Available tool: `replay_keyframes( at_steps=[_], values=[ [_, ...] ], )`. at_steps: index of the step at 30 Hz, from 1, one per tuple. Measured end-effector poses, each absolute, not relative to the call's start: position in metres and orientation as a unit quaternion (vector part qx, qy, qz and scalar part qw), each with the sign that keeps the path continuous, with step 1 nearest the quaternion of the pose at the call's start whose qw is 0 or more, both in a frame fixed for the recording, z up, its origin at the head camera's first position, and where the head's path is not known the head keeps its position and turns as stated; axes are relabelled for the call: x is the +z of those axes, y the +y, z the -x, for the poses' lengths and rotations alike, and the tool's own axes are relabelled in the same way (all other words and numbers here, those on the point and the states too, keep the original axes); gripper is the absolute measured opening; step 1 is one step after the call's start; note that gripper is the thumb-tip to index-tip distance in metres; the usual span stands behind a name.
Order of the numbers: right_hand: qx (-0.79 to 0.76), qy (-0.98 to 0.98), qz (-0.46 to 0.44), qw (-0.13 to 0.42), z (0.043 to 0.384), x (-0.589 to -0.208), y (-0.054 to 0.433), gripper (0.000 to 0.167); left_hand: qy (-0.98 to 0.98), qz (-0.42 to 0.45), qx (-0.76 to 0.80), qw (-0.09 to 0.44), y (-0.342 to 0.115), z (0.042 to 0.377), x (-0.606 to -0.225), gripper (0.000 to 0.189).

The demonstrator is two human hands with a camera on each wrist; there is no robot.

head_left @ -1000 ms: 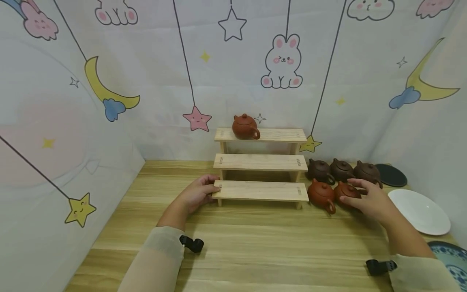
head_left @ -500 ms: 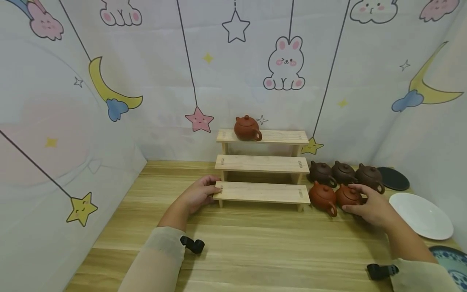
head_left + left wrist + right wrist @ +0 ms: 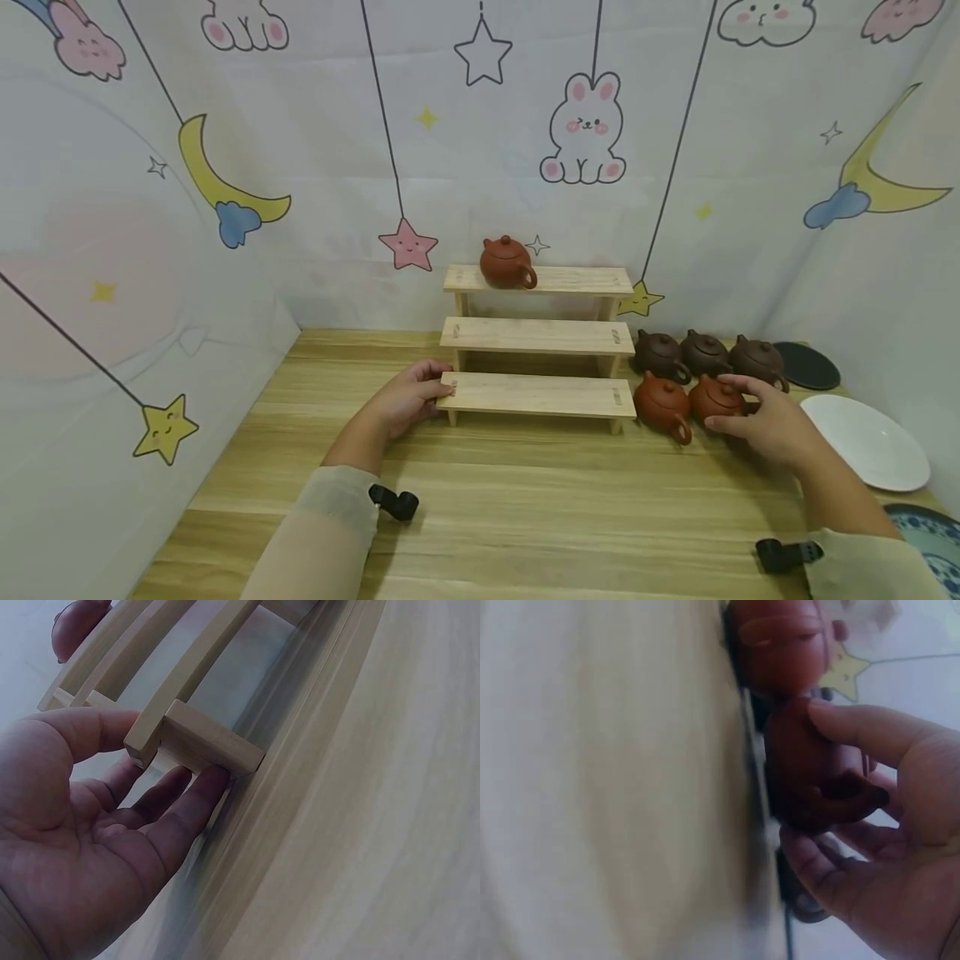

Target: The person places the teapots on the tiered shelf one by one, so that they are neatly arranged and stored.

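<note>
A three-step wooden display stand (image 3: 536, 393) stands at the middle back of the table. My left hand (image 3: 401, 402) grips the left end of its lowest step; in the left wrist view the thumb lies on the board and fingertips touch the leg (image 3: 214, 739). On the right, my right hand (image 3: 776, 427) holds a small reddish-brown teapot (image 3: 716, 397) between thumb and fingers, around its handle side (image 3: 855, 799). Another reddish teapot (image 3: 662, 402) sits just left of it, beside the stand. One more reddish teapot (image 3: 505, 263) rests on the top step, toward its left.
Three dark brown teapots (image 3: 705, 353) stand in a row behind the reddish pair. A black round plate (image 3: 810, 367), a white plate (image 3: 862, 442) and a blue-patterned dish (image 3: 930, 533) lie along the right. A printed cloth (image 3: 337, 167) hangs behind the table (image 3: 510, 517).
The right hand has shifted slightly around the reddish teapot, its thumb now lower on the near side. The left hand stays at the stand; the head view has moved slightly.
</note>
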State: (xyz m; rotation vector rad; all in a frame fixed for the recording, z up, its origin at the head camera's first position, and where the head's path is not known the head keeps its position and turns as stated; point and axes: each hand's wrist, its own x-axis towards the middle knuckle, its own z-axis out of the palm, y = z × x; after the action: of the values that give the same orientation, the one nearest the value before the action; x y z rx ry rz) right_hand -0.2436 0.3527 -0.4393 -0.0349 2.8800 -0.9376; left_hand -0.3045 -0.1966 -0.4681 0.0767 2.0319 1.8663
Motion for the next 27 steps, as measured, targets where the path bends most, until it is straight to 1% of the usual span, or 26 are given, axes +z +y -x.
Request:
replay_keyframes(
  at_steps=[4, 7, 9, 12, 18, 23, 27],
  values=[
    [-0.334, 0.942, 0.004, 0.035, 0.243, -0.43, 0.348, 0.102, 0.726, -0.03, 0.661, 0.189, -0.198, 0.304, -0.468, 0.051],
    [-0.345, 0.938, 0.004, -0.002, 0.241, -0.42, 0.339, 0.103, 0.729, -0.034, 0.657, 0.189, -0.198, 0.303, -0.467, 0.051],
    [-0.349, 0.937, 0.009, -0.028, 0.239, -0.412, 0.332, 0.101, 0.729, -0.035, 0.657, 0.189, -0.198, 0.303, -0.467, 0.052],
    [-0.356, 0.933, 0.025, -0.044, 0.239, -0.399, 0.318, 0.097, 0.73, -0.036, 0.656, 0.188, -0.198, 0.304, -0.467, 0.052],
    [-0.374, 0.924, 0.076, -0.021, 0.251, -0.364, 0.28, 0.088, 0.729, -0.037, 0.658, 0.188, -0.197, 0.303, -0.467, 0.052],
    [-0.384, 0.918, 0.097, -0.013, 0.273, -0.332, 0.249, 0.087, 0.724, -0.035, 0.663, 0.187, -0.197, 0.305, -0.469, 0.051],
    [-0.391, 0.915, 0.1, -0.003, 0.293, -0.314, 0.23, 0.085, 0.725, -0.035, 0.662, 0.188, -0.196, 0.306, -0.47, 0.052]
  ],
)
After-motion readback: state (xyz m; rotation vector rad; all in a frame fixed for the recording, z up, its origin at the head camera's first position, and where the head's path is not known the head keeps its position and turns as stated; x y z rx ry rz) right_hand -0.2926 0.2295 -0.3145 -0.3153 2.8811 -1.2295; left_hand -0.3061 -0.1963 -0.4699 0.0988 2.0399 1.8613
